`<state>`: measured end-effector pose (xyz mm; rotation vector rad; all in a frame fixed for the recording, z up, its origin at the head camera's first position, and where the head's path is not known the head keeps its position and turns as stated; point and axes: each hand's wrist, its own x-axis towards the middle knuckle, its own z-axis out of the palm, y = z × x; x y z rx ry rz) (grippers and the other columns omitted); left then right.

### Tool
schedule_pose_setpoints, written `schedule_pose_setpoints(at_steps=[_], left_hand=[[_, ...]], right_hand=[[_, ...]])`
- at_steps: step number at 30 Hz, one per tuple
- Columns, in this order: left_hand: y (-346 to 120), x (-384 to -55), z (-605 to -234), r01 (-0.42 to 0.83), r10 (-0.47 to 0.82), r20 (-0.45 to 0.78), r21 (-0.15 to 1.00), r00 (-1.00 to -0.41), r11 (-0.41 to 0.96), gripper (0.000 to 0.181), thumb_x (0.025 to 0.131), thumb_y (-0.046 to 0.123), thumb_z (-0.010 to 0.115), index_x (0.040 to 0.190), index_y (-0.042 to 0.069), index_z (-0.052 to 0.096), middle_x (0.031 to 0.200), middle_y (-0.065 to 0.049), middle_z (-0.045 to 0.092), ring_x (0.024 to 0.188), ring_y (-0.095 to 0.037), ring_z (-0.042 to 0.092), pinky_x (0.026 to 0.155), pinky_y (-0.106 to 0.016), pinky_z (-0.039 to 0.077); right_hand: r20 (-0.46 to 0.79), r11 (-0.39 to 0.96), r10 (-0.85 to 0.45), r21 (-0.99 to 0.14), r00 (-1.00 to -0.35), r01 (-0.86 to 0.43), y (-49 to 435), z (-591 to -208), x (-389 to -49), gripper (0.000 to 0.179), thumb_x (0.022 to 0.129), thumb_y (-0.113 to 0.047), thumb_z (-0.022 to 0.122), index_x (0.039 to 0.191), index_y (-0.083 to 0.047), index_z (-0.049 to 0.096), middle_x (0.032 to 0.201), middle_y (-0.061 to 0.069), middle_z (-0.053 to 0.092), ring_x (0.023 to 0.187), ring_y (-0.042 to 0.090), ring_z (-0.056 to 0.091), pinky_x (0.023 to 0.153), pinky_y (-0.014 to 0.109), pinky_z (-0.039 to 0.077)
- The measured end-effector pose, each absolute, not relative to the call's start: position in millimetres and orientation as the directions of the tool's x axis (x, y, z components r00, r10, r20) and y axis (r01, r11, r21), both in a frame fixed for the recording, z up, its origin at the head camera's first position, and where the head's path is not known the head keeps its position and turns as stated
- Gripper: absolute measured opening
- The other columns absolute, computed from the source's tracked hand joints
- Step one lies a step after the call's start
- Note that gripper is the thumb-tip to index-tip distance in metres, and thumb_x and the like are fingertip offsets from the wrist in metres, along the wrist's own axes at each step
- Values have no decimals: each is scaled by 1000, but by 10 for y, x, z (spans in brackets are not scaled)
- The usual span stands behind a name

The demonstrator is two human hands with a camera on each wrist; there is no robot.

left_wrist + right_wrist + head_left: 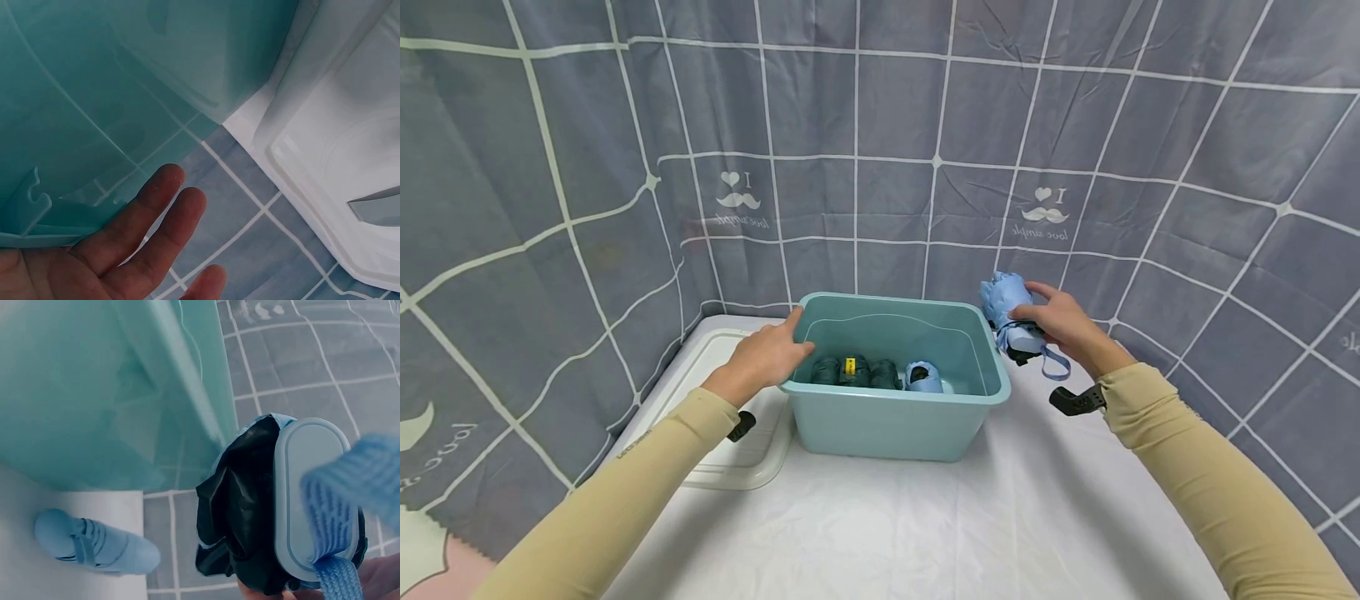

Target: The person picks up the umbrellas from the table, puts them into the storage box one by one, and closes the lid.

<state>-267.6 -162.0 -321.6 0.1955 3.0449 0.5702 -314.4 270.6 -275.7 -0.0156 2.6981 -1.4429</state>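
Note:
My right hand grips a folded light-blue umbrella just past the right rim of a teal plastic bin. Its flat pale-blue handle end, black inner fabric and woven wrist strap show in the right wrist view. At the bin's left rim is my left hand, its fingers extended and holding nothing. Inside the bin, several dark green rolled bundles, one with a yellow label, stand in a row beside another light-blue folded umbrella.
A whitish lid lies left of the bin on the white-covered table. Another light-blue folded umbrella lies on the table by the bin's right side. Grey checked curtains hang behind and on both sides.

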Motion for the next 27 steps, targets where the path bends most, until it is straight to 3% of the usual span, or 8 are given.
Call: schedule_pose_setpoints(at_steps=[6, 16, 21, 27], left_hand=[[-1621, -2678, -3225, 117, 130, -10, 364, -992, 924, 80, 102, 45, 42, 164, 11, 6, 140, -30, 55, 109, -44, 64, 76, -51, 52], [-1632, -2682, -3211, 127, 138, -4, 367, -990, 922, 80, 101, 45, 43, 163, 10, 7, 126, -28, 64, 93, -37, 68, 67, -46, 51], [-1633, -2681, -3208, 125, 137, -8, 364, -990, 923, 80, 101, 45, 42, 164, 10, 6, 131, -30, 61, 99, -40, 67, 71, -48, 52], [-1632, -2673, -3214, 127, 139, -7, 368, -990, 921, 80, 102, 45, 42, 164, 10, 5, 135, -30, 58, 103, -42, 66, 74, -50, 52]], right_hand=[[-84, 617, -98, -787, -992, 6, 2630, -2634, -3070, 87, 93, -26, 66, 164, -16, 15, 159, 31, 23, 120, 35, 51, 86, 36, 51], [-112, 686, -185, -726, -976, -46, 2456, -2461, -2968, 85, 92, -26, 68, 162, -16, 22, 157, 27, 29, 118, 33, 51, 93, 42, 49], [-115, 731, -225, -676, -967, -90, 2330, -2392, -2908, 83, 90, -26, 67, 161, -13, 26, 159, 28, 24, 118, 35, 50, 90, 42, 50], [-118, 754, -267, -644, -957, -131, 2209, -2390, -2881, 79, 89, -26, 69, 158, -11, 33, 158, 27, 28, 102, 30, 57, 77, 33, 51]])
